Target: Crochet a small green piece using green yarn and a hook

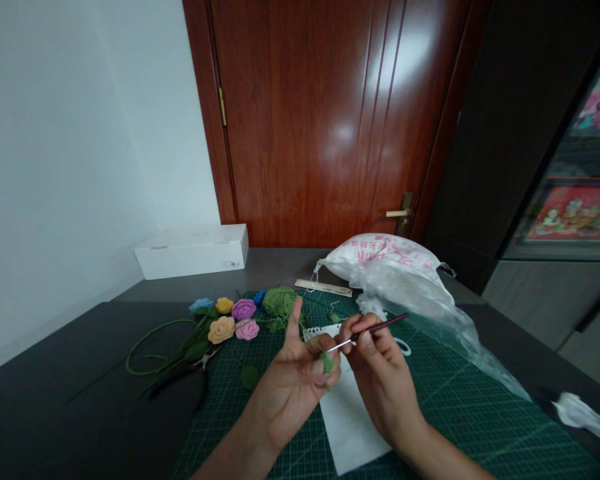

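Observation:
My left hand (pixel 293 380) pinches a small green crochet piece (pixel 327 363) between thumb and fingers, its index finger raised. A crochet hook (pixel 383 325) with a dark handle and a metal shaft is gripped in my right hand (pixel 380 373). The hook's tip meets the green piece; whether yarn is looped on it is too small to tell. Behind my left hand lies a ball of green yarn (pixel 280 303). Below both hands a white sheet of paper (pixel 353 420) with punched holes rests on the green cutting mat (pixel 460 413).
Crocheted flowers (pixel 243 309) in several colours lie left of my hands, beside black-handled pliers (pixel 203 373). At the back are a white box (pixel 195 252), a ruler (pixel 323 287) and a white sack (pixel 385 257) with clear plastic (pixel 460 327). A crumpled white item (pixel 583 415) sits far right.

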`<action>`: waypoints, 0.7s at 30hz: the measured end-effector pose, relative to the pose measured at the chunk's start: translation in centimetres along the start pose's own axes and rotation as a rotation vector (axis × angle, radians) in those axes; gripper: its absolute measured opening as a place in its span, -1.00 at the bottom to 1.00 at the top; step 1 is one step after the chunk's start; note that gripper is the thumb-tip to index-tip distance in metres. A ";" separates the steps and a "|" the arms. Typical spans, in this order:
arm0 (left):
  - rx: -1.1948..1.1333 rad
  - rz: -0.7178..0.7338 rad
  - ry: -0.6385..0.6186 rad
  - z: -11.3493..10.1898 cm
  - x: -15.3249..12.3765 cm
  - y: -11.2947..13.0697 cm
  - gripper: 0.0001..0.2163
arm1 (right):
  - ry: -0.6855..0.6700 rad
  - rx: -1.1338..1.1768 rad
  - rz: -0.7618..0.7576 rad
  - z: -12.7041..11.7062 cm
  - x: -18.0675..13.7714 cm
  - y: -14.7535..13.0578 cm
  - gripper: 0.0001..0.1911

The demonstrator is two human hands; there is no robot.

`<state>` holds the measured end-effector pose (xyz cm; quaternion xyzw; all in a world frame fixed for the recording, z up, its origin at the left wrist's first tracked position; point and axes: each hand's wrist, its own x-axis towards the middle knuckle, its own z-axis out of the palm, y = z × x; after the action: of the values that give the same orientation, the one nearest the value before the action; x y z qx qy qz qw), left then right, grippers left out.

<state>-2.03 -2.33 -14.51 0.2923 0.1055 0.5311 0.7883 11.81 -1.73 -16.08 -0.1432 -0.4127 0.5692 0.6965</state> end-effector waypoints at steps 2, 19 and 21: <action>-0.001 0.009 -0.023 0.1 0.0 0.0 0.24 | -0.020 0.012 0.010 0.1 0.2 -0.3 -0.84; 0.340 0.230 0.041 -0.2 0.7 0.1 0.11 | -0.042 -0.061 0.285 -0.7 1.8 -1.1 -0.78; 0.382 0.249 0.061 -0.3 0.7 0.2 0.09 | -0.072 -0.112 0.233 -0.9 1.8 -0.8 -0.80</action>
<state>-2.06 -1.51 -14.53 0.4310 0.1909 0.6033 0.6433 12.99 -0.12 -15.38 -0.2083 -0.4492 0.6272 0.6012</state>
